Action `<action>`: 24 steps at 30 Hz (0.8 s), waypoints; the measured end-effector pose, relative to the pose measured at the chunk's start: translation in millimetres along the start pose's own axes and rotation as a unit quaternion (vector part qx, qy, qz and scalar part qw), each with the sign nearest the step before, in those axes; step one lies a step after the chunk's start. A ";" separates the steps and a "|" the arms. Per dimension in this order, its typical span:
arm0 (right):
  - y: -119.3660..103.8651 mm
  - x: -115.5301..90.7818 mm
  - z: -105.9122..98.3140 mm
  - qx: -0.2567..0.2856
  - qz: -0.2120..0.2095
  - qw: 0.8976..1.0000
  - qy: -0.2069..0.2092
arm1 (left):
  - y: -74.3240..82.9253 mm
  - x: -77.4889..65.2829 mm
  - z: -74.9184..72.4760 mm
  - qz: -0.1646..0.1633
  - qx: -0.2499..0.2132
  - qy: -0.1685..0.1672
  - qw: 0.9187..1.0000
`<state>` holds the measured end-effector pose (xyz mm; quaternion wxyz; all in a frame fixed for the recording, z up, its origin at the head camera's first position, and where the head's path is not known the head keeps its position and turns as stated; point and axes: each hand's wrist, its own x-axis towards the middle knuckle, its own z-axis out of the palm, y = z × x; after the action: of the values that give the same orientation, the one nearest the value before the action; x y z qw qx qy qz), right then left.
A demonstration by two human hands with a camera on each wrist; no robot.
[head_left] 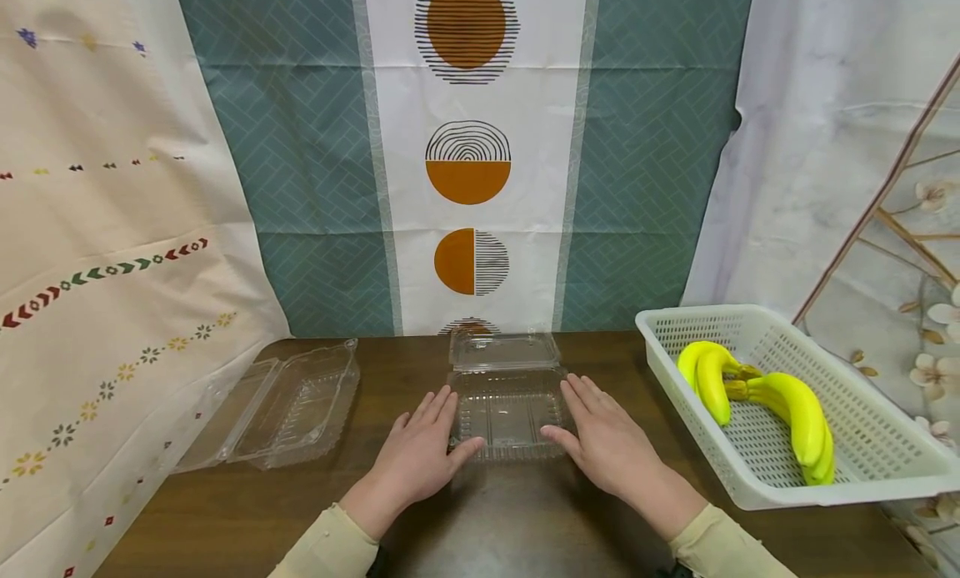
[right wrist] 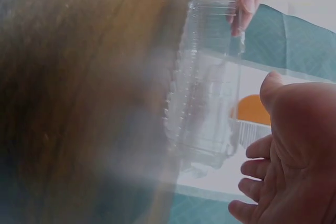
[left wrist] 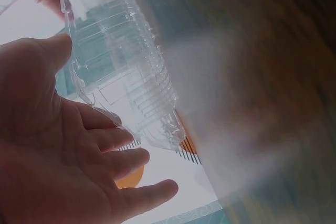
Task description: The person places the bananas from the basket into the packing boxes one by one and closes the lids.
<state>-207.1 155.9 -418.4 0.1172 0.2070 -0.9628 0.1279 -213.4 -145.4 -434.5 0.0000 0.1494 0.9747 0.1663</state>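
Observation:
A clear plastic clamshell container (head_left: 506, 407) stands on the brown table in front of me, its lid (head_left: 506, 350) folded back toward the curtain. My left hand (head_left: 423, 453) is at its left side with fingers extended, the fingertips right at the rim. On the opposite side is my right hand (head_left: 611, 444), fingers straight and the thumb pointing inward near the front corner. In the left wrist view the thumb and fingers of the left hand (left wrist: 79, 129) lie along the container's edge (left wrist: 121, 61). The right wrist view shows the right hand (right wrist: 294, 145) spread beside the container (right wrist: 210, 87).
A second clear clamshell container (head_left: 303, 411) lies unfolded at the left, by the patterned cloth. To the right, a white perforated basket (head_left: 750, 486) holds yellow bananas (head_left: 798, 419) in two bunches. A patterned curtain (head_left: 480, 161) hangs behind the table (head_left: 517, 520).

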 end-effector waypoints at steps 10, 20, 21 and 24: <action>8.2 -4.2 -23.7 -0.037 -0.012 0.998 0.041 | -0.1 -1.3 -0.6 0.000 -0.004 -0.003 1.000; 21.8 -3.5 -36.5 -0.049 -0.009 0.998 0.040 | 1.7 -0.9 -1.9 0.000 -0.010 0.001 1.000; 23.4 -3.5 -37.5 -0.049 -0.006 0.998 0.039 | 2.0 -1.0 -2.0 0.000 -0.010 0.001 1.000; 28.1 -3.1 -40.7 -0.041 0.003 0.999 0.035 | 2.5 -1.2 -2.0 0.000 -0.011 0.000 1.000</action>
<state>-209.3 193.8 -386.5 0.1589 0.1946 -0.9632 0.0954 -211.7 -144.1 -431.8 0.0012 0.1493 0.9728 0.1770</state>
